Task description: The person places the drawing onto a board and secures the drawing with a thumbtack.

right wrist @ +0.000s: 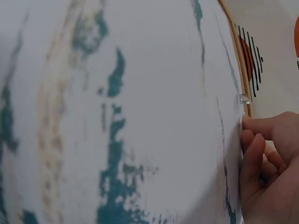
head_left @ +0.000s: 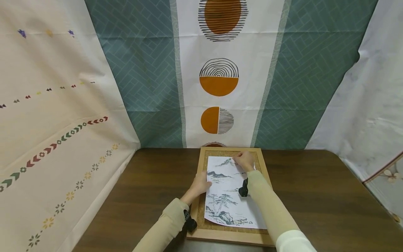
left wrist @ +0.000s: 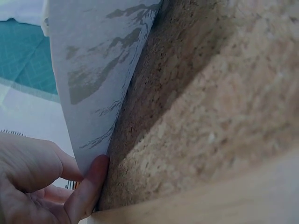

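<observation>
A white sheet of paper (head_left: 220,199) with an ink landscape of trees, rocks and hills lies over a wood-framed cork board (head_left: 228,233). My left hand (head_left: 199,183) pinches the sheet's left edge between thumb and fingers. In the left wrist view that edge stands lifted off the cork (left wrist: 187,116), throwing a shadow on it. Near the top of the sheet is my right hand (head_left: 245,161), its fingers curled and their tips at the paper's top edge. A small clear bead-like pin head (right wrist: 245,99) shows beside those fingertips at the edge.
The board stands on a dark brown wooden table (head_left: 157,189), its top close to the back edge. Patterned cloth (head_left: 141,70) hangs behind, and pale cloths (head_left: 63,140) hang along both sides. Each wrist carries a small black camera (head_left: 190,222).
</observation>
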`<state>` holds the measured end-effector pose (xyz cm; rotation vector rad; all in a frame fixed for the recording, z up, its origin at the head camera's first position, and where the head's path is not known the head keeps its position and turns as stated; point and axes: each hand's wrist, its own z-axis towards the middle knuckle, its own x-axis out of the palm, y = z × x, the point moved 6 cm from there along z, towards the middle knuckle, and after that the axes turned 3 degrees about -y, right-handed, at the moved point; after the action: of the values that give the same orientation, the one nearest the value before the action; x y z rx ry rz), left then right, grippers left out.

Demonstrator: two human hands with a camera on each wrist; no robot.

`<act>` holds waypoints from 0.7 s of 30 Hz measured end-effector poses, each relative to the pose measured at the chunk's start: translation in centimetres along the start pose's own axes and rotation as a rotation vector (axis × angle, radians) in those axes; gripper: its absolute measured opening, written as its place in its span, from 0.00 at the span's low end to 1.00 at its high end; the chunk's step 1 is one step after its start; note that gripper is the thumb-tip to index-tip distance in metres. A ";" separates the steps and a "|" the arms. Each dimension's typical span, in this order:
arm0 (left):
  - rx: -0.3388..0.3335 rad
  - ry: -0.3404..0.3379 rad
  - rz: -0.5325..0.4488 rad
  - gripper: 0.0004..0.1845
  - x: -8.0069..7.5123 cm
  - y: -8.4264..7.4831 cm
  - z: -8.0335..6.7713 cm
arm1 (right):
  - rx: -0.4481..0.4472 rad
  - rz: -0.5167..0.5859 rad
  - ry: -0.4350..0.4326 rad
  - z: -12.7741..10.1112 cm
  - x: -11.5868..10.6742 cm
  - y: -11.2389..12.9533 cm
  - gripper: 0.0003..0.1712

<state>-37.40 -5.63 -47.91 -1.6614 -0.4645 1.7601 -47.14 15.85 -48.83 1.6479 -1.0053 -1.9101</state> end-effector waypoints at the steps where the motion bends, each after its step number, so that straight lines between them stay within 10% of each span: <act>1: 0.002 -0.002 0.001 0.23 0.0 0.0 0.0 | -0.005 0.004 0.008 0.0 0.0 0.1 0.08; 9: -0.041 0.021 -0.006 0.27 -0.2 0.4 0.0 | -0.063 0.164 0.195 -0.6 0.8 1.5 0.19; 21: -0.014 0.015 -0.005 0.26 0.3 0.2 -0.2 | -0.082 0.045 0.057 -0.6 0.7 1.1 0.11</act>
<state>-37.21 -5.59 -48.32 -1.6813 -0.4748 1.7431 -46.84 14.51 -48.51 1.6111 -0.9214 -1.8399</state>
